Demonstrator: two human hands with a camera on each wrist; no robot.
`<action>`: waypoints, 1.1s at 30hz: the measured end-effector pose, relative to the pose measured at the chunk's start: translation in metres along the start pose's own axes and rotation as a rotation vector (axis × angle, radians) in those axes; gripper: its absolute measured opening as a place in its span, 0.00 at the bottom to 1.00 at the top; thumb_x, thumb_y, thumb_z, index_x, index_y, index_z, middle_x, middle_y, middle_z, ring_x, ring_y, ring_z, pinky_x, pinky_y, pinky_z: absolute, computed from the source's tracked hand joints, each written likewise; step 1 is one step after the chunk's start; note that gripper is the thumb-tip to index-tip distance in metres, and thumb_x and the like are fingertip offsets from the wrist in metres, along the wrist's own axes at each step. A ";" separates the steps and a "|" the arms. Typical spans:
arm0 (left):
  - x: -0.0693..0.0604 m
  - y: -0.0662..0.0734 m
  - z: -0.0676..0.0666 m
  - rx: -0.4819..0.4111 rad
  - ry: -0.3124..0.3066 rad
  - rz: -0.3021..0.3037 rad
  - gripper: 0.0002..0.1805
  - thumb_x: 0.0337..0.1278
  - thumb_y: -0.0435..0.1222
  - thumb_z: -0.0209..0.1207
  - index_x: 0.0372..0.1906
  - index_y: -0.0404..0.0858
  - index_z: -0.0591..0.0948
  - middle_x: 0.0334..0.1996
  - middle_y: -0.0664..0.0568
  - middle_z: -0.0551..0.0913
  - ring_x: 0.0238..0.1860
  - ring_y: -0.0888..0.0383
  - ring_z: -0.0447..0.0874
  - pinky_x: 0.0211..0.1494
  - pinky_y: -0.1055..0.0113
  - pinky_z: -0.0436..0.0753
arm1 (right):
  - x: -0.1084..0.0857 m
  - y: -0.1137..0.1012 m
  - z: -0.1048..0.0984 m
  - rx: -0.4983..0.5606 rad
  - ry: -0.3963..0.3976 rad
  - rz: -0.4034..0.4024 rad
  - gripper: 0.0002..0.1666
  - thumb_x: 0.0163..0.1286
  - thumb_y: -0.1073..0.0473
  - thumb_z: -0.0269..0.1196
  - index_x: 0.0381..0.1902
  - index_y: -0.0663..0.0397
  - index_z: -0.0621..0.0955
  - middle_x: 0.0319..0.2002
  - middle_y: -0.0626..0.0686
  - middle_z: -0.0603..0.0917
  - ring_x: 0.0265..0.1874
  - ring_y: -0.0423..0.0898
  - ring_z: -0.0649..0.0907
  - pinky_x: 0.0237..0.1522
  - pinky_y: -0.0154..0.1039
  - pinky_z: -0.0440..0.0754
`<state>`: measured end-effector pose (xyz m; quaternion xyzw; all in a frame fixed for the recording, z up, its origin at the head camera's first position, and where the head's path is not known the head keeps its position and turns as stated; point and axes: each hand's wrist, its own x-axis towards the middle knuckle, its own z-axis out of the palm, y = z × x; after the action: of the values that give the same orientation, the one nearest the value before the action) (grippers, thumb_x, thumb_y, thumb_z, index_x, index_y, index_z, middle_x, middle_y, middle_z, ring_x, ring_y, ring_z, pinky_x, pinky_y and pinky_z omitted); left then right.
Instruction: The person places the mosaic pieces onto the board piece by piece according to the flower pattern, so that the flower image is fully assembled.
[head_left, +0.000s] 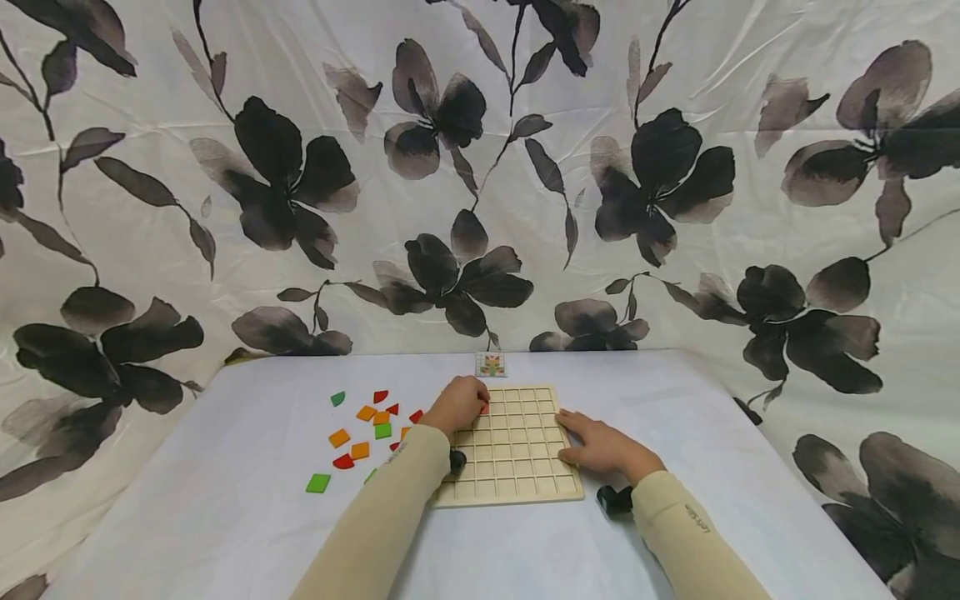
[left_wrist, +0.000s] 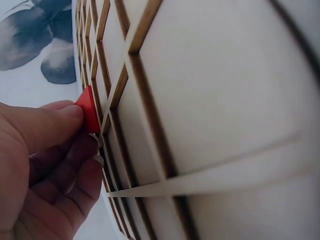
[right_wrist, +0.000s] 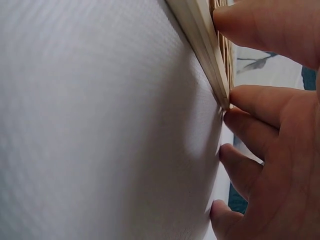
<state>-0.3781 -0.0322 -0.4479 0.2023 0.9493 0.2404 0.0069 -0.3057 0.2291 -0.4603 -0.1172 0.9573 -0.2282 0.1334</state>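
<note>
A pale wooden grid board [head_left: 517, 502] with square cells lies on the white table. At its far left part my left hand [head_left: 459, 406] pinches a red triangular tile [left_wrist: 89, 111] between thumb and finger, and the tile's edge is at the grid ribs. My right hand [head_left: 606, 446] rests along the board's right edge; in the right wrist view its thumb and nearest fingers touch the wooden rim [right_wrist: 202, 45], while the other fingertips lie on the cloth.
Left of the board lie loose tiles, among them a green square [head_left: 318, 483], an orange square [head_left: 339, 437] and a red quarter-round [head_left: 343, 462]. A small patterned card [head_left: 491, 364] lies beyond the board. Flower-print cloth [head_left: 442, 283] hangs behind the table.
</note>
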 end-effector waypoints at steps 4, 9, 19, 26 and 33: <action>-0.002 0.002 -0.001 0.036 -0.011 0.003 0.10 0.61 0.27 0.55 0.39 0.36 0.87 0.41 0.48 0.87 0.49 0.50 0.83 0.54 0.57 0.80 | 0.000 -0.001 0.000 -0.001 0.003 -0.002 0.41 0.66 0.49 0.61 0.73 0.52 0.62 0.75 0.53 0.59 0.75 0.56 0.58 0.71 0.58 0.58; -0.001 0.000 0.000 0.033 -0.023 -0.012 0.11 0.60 0.26 0.55 0.35 0.39 0.87 0.39 0.49 0.87 0.49 0.50 0.83 0.53 0.58 0.80 | -0.002 -0.002 0.000 -0.015 0.006 -0.006 0.41 0.66 0.48 0.61 0.73 0.53 0.62 0.75 0.54 0.59 0.75 0.56 0.58 0.72 0.59 0.56; -0.002 -0.004 -0.001 -0.014 -0.050 -0.006 0.09 0.62 0.29 0.56 0.35 0.40 0.87 0.38 0.50 0.87 0.47 0.51 0.83 0.51 0.57 0.81 | -0.008 -0.007 -0.003 -0.003 0.009 -0.016 0.40 0.66 0.50 0.61 0.73 0.54 0.62 0.75 0.55 0.59 0.74 0.57 0.59 0.71 0.60 0.55; -0.003 -0.002 -0.002 0.026 -0.042 -0.016 0.07 0.60 0.33 0.59 0.28 0.41 0.84 0.28 0.52 0.84 0.29 0.58 0.77 0.38 0.62 0.78 | -0.006 -0.005 -0.002 -0.012 0.008 -0.010 0.41 0.66 0.49 0.60 0.74 0.52 0.62 0.76 0.54 0.58 0.75 0.56 0.58 0.72 0.59 0.55; -0.003 0.004 -0.003 0.063 -0.024 -0.062 0.10 0.56 0.33 0.60 0.21 0.40 0.81 0.21 0.52 0.81 0.22 0.57 0.73 0.29 0.64 0.73 | -0.004 -0.003 -0.001 -0.019 0.004 -0.015 0.41 0.66 0.48 0.60 0.74 0.52 0.62 0.75 0.54 0.58 0.75 0.56 0.58 0.72 0.59 0.54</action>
<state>-0.3744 -0.0313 -0.4436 0.1757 0.9621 0.2076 0.0192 -0.3017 0.2284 -0.4571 -0.1253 0.9587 -0.2203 0.1286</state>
